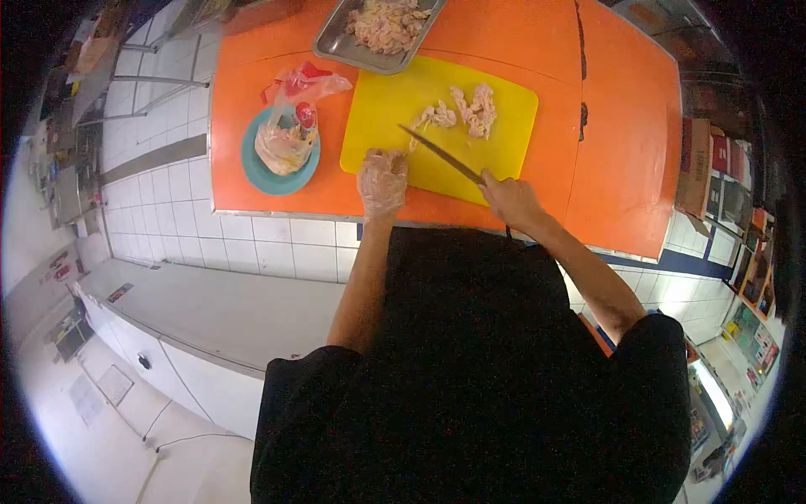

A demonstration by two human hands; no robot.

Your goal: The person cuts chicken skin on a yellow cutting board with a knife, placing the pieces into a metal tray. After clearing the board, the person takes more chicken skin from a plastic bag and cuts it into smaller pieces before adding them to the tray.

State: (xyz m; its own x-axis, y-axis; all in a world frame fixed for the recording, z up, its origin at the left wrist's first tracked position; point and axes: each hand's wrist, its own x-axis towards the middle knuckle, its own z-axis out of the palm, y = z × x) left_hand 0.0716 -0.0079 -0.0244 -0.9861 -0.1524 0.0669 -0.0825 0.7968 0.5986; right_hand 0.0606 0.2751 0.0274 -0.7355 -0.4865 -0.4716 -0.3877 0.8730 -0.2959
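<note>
My right hand (512, 202) is wrapped round the handle of a long knife (445, 155). Its blade points up and left over the yellow cutting board (386, 101). My left hand (383, 175), in a clear plastic glove, rests at the board's near left edge with its fingers curled; what they hold, if anything, is hidden. Beyond the blade lie pale pieces of raw meat, probably chicken: a small pile (438, 115) and a larger pile (478, 112) to its right.
A metal tray (336, 38) of cut pale meat stands behind the board. On the left, a blue plate (256, 172) holds a plastic bag (284, 151) with pale contents. All rest on an orange table (625, 151). A white chest-like unit (218, 302) stands behind me at left.
</note>
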